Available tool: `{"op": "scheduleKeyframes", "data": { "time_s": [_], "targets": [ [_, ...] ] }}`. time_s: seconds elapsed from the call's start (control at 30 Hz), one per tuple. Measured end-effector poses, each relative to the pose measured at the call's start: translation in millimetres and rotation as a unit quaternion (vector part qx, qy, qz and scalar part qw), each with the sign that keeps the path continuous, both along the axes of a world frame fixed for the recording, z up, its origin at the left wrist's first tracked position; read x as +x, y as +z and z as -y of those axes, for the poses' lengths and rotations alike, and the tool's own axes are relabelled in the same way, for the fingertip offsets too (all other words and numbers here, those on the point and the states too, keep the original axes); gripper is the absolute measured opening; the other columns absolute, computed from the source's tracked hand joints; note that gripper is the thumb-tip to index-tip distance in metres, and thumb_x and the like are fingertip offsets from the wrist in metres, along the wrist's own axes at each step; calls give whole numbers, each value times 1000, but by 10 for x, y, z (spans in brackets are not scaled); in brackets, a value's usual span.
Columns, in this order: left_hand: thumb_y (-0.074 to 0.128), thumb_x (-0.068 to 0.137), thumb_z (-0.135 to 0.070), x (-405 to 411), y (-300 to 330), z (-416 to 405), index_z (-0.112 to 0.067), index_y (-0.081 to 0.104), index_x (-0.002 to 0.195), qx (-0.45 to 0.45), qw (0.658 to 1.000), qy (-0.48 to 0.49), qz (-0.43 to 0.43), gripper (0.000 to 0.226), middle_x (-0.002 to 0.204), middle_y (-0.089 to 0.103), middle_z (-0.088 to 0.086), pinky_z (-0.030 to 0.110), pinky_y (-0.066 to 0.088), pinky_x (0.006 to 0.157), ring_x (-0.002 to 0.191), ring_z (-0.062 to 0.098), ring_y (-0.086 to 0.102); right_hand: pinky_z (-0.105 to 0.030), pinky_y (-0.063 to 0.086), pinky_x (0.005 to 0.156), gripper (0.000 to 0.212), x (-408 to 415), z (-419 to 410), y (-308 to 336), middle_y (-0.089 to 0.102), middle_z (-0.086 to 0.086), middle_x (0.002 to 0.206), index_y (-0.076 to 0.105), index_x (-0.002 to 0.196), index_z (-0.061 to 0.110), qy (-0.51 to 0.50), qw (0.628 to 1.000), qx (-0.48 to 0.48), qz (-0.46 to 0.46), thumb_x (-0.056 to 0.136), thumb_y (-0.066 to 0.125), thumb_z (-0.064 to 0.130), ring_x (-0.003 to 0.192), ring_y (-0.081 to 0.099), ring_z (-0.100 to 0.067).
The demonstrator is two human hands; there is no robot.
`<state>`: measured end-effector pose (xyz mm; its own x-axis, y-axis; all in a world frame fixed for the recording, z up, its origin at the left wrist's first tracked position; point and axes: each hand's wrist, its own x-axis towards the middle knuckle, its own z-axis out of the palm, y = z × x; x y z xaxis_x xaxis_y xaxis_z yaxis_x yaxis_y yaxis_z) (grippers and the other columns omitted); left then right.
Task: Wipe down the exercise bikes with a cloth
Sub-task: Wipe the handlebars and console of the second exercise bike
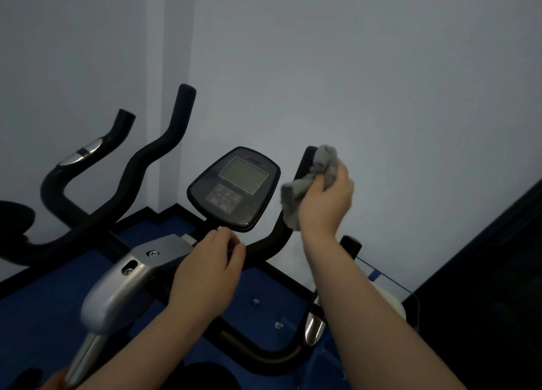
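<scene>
1. Now the right hand [325, 202] grasps the grey cloth [311, 184] bunched against the right handlebar [283, 231]; this looks like the handlebar-wiping step.
2. Left hand [209, 272] curls around the crossbar below the console [234, 188]; next move probably calls for sliding the cloth down that bar.

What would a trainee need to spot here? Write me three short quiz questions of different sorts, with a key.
1. True or false: the right hand holds the grey cloth against the right handlebar.
2. Multiple choice: the left hand grips A) the console; B) the handlebar's cross section just below the console; C) the cloth.
3. Fill in: the console's screen is ___ (lit or blank).

Key: 1 true; 2 B; 3 blank.
</scene>
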<state>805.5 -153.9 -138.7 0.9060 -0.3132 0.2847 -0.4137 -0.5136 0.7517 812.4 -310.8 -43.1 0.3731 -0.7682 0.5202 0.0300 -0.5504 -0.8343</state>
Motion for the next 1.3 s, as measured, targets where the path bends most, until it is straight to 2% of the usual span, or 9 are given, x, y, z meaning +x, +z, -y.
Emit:
{"op": "scheduleKeyframes", "data": {
  "time_s": [0.1,0.23,0.33,0.43,0.63,0.77,0.9,1.13,1.3],
  "targets": [
    [41,95,-38,2,2,10,-33,48,84,8,1000,0,8,14,82,51,-13,21,36,54,69,2,53,-33,55,81,26,-204,-199,-486,56,-7,101,61,113,10,30,996,34,-83,99,44,25,85,59,-13],
    [38,96,-36,-2,-15,34,-32,48,84,18,999,-6,28,16,80,49,-14,19,31,52,67,1,51,-19,50,59,22,-441,-170,-629,61,-2,81,61,79,17,62,993,69,-74,96,50,22,72,59,-10],
    [39,96,-36,-5,2,19,-32,49,85,15,1000,2,22,16,81,50,-14,20,33,53,69,1,51,-10,48,73,22,-300,-88,-266,50,6,95,61,116,20,42,996,-70,-42,96,52,19,80,54,5],
    [42,95,-39,-14,24,-11,-32,50,85,1,1000,14,3,14,81,52,-13,23,37,55,69,2,52,-22,52,67,40,-400,-200,-446,44,-1,99,47,137,20,72,968,-176,-161,97,50,14,73,51,-8],
    [46,93,-34,-24,10,-20,-31,52,88,-19,999,44,-10,8,83,54,-13,25,37,55,69,1,51,-20,50,67,19,-562,-17,-381,50,7,88,63,101,24,147,941,-208,-220,95,47,34,76,52,-2],
    [51,89,-19,-11,53,-112,-32,56,81,-171,980,90,-58,17,78,61,-9,26,41,60,71,6,57,-24,43,60,28,-574,-178,-484,47,0,92,56,122,19,112,942,-210,-236,99,43,29,74,52,-13],
    [51,85,-21,-137,60,-316,-33,59,79,-271,951,134,-73,16,75,64,-13,27,45,62,67,3,59,-16,42,59,31,-784,-624,-766,49,5,95,55,122,26,256,905,-246,-235,93,47,32,74,51,-8],
    [54,90,-21,-566,-153,-612,-38,60,87,-194,959,165,-127,18,83,65,-12,23,44,69,79,0,61,-20,27,62,24,-603,-326,-545,48,3,95,60,116,21,218,909,-253,-250,96,48,25,76,48,-12],
    [52,92,-22,-680,-118,-680,-37,60,87,-184,947,234,-120,17,86,67,-9,26,47,68,82,4,63,-28,44,66,22,-797,-986,-746,46,7,95,58,113,25,462,776,-319,-287,93,48,28,80,56,-16]
  ]
}}
